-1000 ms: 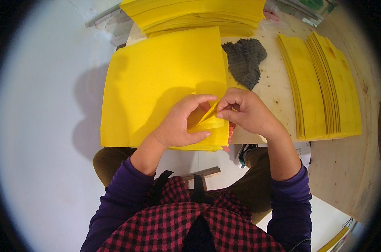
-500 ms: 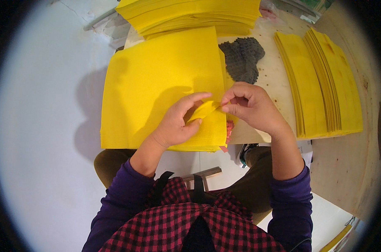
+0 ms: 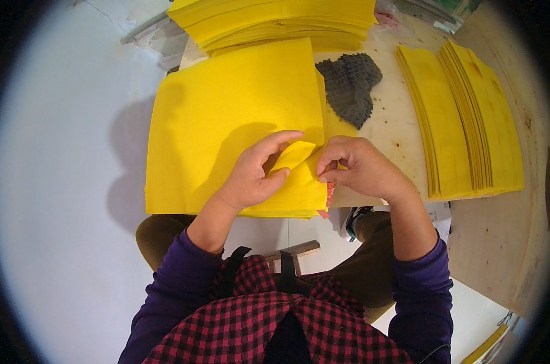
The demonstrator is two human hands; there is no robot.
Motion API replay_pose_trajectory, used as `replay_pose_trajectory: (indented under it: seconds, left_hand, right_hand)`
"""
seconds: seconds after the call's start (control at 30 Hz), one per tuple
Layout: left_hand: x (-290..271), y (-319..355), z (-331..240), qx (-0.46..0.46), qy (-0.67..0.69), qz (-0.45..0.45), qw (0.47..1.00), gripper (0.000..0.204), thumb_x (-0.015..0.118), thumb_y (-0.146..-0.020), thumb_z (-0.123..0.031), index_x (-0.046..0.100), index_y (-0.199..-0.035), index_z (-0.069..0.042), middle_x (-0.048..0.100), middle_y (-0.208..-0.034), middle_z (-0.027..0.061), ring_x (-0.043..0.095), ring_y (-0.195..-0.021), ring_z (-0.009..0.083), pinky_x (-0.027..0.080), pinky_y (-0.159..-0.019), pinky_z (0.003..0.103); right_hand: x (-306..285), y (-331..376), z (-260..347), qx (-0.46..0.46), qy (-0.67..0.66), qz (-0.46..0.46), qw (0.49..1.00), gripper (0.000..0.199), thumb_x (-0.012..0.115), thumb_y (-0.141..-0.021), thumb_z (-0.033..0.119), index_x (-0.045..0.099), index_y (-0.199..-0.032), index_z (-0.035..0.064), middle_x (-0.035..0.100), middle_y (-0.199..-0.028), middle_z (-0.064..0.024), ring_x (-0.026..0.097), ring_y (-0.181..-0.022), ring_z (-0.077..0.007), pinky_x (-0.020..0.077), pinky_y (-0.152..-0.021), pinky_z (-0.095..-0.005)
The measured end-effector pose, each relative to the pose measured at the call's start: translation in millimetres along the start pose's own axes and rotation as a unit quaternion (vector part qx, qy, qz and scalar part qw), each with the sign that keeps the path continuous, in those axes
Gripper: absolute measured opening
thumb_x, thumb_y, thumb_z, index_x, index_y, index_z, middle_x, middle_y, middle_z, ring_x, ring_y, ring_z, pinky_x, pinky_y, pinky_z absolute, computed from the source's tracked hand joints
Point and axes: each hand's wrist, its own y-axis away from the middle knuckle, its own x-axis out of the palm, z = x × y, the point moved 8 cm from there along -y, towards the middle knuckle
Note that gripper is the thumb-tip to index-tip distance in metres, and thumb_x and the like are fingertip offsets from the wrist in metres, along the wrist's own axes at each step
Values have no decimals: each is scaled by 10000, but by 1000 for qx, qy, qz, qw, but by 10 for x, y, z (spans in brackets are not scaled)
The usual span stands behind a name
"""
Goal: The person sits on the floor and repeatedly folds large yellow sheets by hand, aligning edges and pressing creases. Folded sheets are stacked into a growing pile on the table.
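So both hands are working the near right corner of a big yellow sheet (image 3: 226, 121) that lies on top of a small pile at the near left edge of the wooden bench (image 3: 396, 121), hanging a bit over that edge. The left hand (image 3: 257, 176) has its grip narrow, thumb and fingers curled around the lifted corner of the sheet, which is folded up between them. The right hand (image 3: 360, 167) is just beside it, fingertips pinched tight on the same corner from the other side, so the two hands are nearly touching. Right behind the hands there's a crumpled dark grey cloth (image 3: 351, 85) lying flat on the bench, touching the sheet's right edge. At the far edge sits a thick stack of yellow sheets (image 3: 275, 21), and along the right side a fanned row of yellow sheets (image 3: 469, 115) lies well apart from the hands.
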Motion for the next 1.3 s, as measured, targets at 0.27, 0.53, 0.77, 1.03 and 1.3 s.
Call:
replay_pose_trajectory:
  seconds: [0.27, 0.53, 0.77, 1.03, 1.3]
  left_hand:
    - [0, 3, 9, -17, 14, 3, 1000, 546, 526, -780, 45, 486, -1320, -19, 559, -1219, 124, 531, -1150, 189, 390, -1007, 293]
    - [-2, 6, 1, -30, 15, 1, 999, 533, 522, -787, 41, 490, -1316, -19, 560, -1207, 123, 532, -1128, 180, 394, -994, 285]
    - [-13, 5, 16, -23, 17, 2, 1000, 530, 521, -791, 39, 488, -1317, -15, 559, -1218, 125, 530, -1140, 184, 389, -1002, 285]
    - [-30, 6, 43, -21, 12, 0, 1000, 529, 517, -792, 42, 492, -1317, -15, 561, -1228, 125, 527, -1160, 186, 393, -1004, 290]
    - [-17, -13, 21, -19, 19, -4, 1000, 545, 532, -776, 38, 494, -1317, -17, 569, -1225, 122, 540, -1145, 181, 407, -986, 287]
  right_hand:
    - [-538, 47, -301, 73, 38, -191, 978, 93, 704, -788, 74, 655, -836, 11, 604, -760, -52, 578, -724, -147, 458, -660, -275]
    - [-968, -89, -624, 91, 279, -368, 882, 170, 728, -788, 236, 675, -874, 98, 610, -847, -72, 612, -789, -259, 486, -688, -380]
    - [-1044, -169, -799, 178, 310, -342, 869, 165, 693, -824, 252, 689, -845, 89, 618, -886, -101, 618, -847, -284, 481, -708, -393]
    - [-581, 52, -182, 41, -9, -114, 993, 77, 701, -792, 30, 673, -863, 32, 573, -835, -2, 502, -729, -108, 411, -654, -235]
    - [13, -18, -73, 33, -121, 29, 992, 155, 718, -752, -62, 663, -871, 20, 579, -837, -19, 568, -785, -116, 454, -705, -243]
